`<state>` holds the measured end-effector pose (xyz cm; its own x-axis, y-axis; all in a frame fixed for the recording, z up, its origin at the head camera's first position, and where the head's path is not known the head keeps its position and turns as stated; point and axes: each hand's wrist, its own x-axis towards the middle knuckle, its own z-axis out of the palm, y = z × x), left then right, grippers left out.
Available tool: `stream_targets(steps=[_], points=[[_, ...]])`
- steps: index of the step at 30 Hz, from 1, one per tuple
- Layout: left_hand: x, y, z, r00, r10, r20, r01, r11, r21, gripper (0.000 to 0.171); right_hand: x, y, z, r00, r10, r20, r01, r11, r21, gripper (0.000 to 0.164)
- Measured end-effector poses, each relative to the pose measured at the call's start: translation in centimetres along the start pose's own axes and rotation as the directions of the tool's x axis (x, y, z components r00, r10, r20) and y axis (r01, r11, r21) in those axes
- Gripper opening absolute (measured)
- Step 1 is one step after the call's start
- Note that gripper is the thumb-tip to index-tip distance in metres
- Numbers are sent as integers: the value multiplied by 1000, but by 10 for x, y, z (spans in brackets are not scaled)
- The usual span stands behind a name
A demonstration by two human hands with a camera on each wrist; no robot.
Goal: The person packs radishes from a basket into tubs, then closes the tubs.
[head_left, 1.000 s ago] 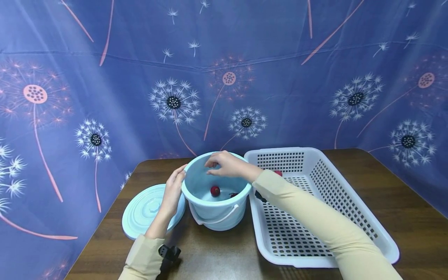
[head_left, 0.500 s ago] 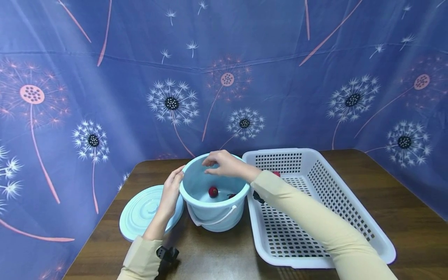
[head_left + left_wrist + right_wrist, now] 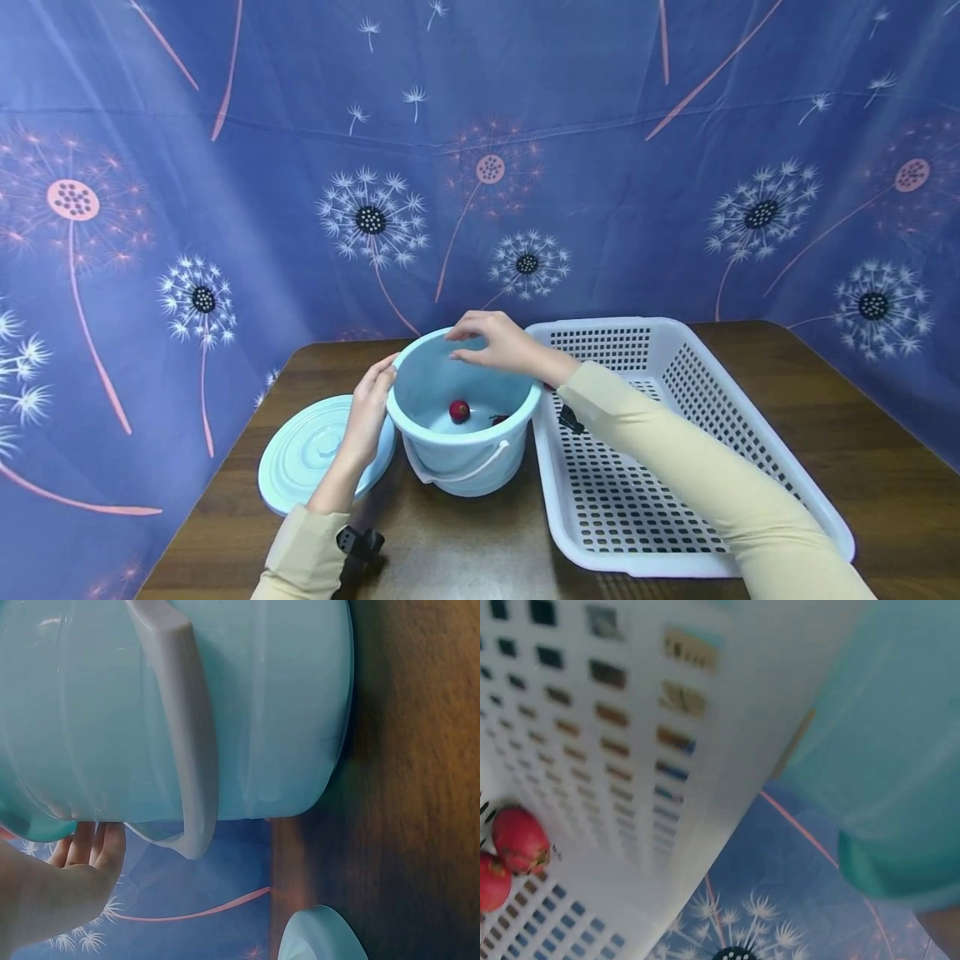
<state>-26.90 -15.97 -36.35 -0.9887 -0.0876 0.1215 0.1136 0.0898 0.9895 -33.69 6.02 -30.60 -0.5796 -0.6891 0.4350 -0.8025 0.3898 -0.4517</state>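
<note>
Right grip (image 3: 501,343) shifted slightly rightward over bucket (image 3: 461,454), left grip (image 3: 367,408) unmoved

The fingers (image 3: 467,325) of the right hand (image 3: 504,343) have shifted slightly rightward above the bucket (image 3: 461,460).

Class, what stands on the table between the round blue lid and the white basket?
The light blue bucket stands between the lid and the basket; the head view shows this.

Head view forward-down, wrist views close, bucket (image 3: 463,458) in all
</note>
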Motion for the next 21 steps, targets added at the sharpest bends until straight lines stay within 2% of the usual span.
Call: stream_targets(steps=[6,14,21], points=[[1,2,1,1000,12,6,-12,1000,4,43,-11,6,-14,998,10,-54,-14,998,-61,26],[-1,0,-1,1000,5,2,-5,1000,11,44,-33,19,-31,987,120,-108,-131,987,-97,25],[-2,2,0,1000,-7,12,7,1000,-9,44,-52,32,-45,973,207,-106,-219,967,-129,25]])
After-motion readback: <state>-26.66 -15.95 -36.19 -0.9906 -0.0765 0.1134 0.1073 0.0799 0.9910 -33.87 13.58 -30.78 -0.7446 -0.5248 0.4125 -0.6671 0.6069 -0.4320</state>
